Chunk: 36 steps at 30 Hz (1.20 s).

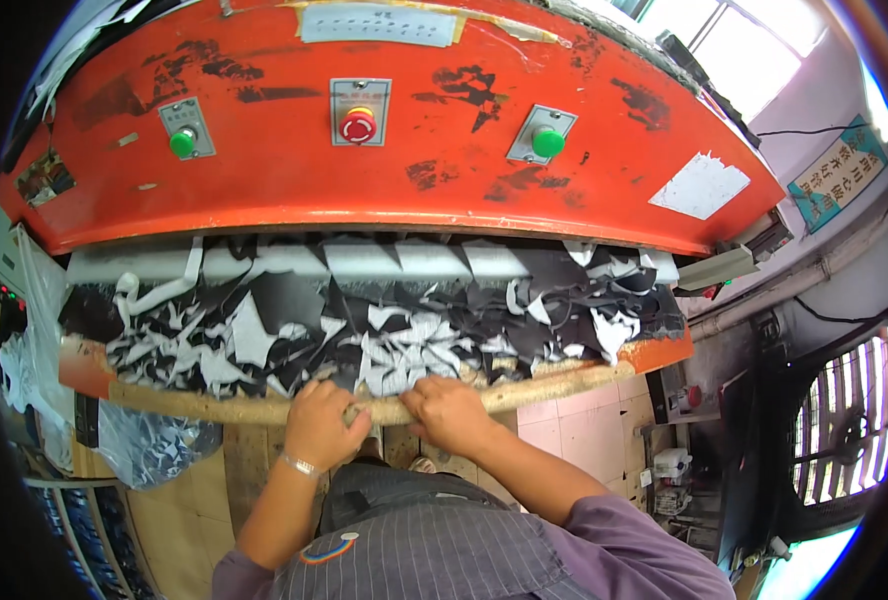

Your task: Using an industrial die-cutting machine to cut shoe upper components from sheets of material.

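A long tan rail [534, 387] runs along the near edge of the machine's bed. My left hand [322, 428] is closed over it, just left of the middle, with the thumb on the near side. A short way to the right, my right hand [450, 411] grips the same rail, fingertips over its top. Beyond both hands lies a tangled heap of black and white sheet scraps [409, 345], cut into jagged, pointed pieces. Some scraps reach the rail by my fingers. Behind the heap, strips of white and black sheet [354, 258] lie under the machine's head.
The orange-red machine head [414, 180] spans the far side, with a red stop button [357, 125], a left green button [183, 142] and a right green button [548, 142]. Clear plastic bags [154, 440] hang at the left. A barred fan [849, 425] stands at right.
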{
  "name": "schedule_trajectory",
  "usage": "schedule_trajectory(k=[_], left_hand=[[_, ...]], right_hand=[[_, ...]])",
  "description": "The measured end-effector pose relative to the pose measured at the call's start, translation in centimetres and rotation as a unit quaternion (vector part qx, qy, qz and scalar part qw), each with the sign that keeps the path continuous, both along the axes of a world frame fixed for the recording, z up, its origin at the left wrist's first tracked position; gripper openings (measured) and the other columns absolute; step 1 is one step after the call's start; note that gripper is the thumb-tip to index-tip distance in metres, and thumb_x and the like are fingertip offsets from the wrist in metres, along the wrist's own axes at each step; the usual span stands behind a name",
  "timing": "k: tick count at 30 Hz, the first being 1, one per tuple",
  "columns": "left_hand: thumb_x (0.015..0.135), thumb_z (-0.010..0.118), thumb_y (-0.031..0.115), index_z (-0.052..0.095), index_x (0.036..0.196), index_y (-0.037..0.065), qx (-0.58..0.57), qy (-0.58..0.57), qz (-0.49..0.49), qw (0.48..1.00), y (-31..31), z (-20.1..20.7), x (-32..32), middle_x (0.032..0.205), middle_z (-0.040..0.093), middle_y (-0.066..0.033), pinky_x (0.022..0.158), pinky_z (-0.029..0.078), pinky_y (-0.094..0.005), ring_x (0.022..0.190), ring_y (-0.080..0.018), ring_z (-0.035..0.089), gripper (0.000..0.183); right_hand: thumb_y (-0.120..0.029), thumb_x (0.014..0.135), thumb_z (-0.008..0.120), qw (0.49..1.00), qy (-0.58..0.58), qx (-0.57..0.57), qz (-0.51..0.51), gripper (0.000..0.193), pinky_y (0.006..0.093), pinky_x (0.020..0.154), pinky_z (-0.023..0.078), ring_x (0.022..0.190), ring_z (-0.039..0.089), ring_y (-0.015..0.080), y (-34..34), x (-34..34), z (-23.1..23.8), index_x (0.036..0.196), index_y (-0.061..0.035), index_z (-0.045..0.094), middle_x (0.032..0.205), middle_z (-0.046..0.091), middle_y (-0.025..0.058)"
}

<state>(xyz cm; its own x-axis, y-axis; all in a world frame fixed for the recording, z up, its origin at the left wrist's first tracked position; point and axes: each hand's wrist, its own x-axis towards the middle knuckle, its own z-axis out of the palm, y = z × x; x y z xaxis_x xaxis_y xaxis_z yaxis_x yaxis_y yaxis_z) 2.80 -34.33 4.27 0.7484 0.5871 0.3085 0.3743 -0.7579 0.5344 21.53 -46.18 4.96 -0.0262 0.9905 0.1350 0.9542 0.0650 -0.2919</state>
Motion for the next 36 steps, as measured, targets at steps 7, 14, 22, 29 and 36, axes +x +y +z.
schedule_trajectory(k=[7,14,22,29,36], left_hand=[[0.084,0.064,0.015,0.071,0.100,0.006,-0.370,0.140,-0.129,0.909,10.1,4.9,3.5,0.091,0.068,-0.0101,0.074,0.050,-0.0293,0.082,-0.0178,0.065,0.019],[0.081,0.058,-0.007,0.028,0.145,0.000,-0.527,-0.125,-0.018,0.840,23.7,1.9,18.7,0.124,0.057,-0.0123,0.072,0.050,-0.0248,0.083,-0.0114,0.062,0.071],[0.071,0.077,0.006,0.032,0.144,0.002,-0.311,0.053,-0.183,0.931,25.2,2.4,25.0,0.126,0.050,-0.0143,0.080,0.050,-0.0292,0.094,-0.0198,0.061,0.086],[0.068,0.082,0.030,0.056,0.124,0.006,-0.030,0.191,-0.010,0.981,23.0,3.5,28.4,0.120,0.051,-0.0118,0.097,0.044,-0.0401,0.116,-0.0319,0.049,0.067],[0.065,0.083,0.032,0.063,0.104,0.008,-0.008,0.312,-0.050,0.949,23.4,5.6,30.7,0.109,0.057,-0.0088,0.093,0.044,-0.0385,0.110,-0.0295,0.051,0.050]], right_hand=[[-0.035,0.078,0.072,0.987,0.155,0.011,-0.037,0.053,0.0433,0.093,0.045,0.107,0.055,0.0378,11.2,10.8,4.9,0.122,-0.0091,0.058,0.118,0.060,0.0180],[-0.030,0.058,0.087,0.987,0.083,-0.048,-0.128,0.082,0.0460,0.097,0.039,0.122,0.042,0.0412,23.2,19.7,3.3,0.131,-0.0182,0.049,0.135,0.039,0.0272],[-0.027,0.062,0.083,0.932,0.363,-0.003,-0.013,0.052,0.0431,0.101,0.038,0.126,0.039,0.0433,16.8,20.3,3.3,0.107,-0.0105,0.063,0.131,0.040,0.0263],[-0.023,0.060,0.085,0.969,0.204,0.027,-0.137,0.048,0.0420,0.106,0.035,0.128,0.039,0.0405,14.8,27.1,2.4,0.103,-0.0118,0.068,0.141,0.038,0.0250],[-0.023,0.062,0.084,0.980,0.131,0.009,-0.147,0.059,0.0409,0.102,0.041,0.123,0.044,0.0392,15.3,29.4,1.6,0.116,-0.0124,0.062,0.141,0.041,0.0246]])
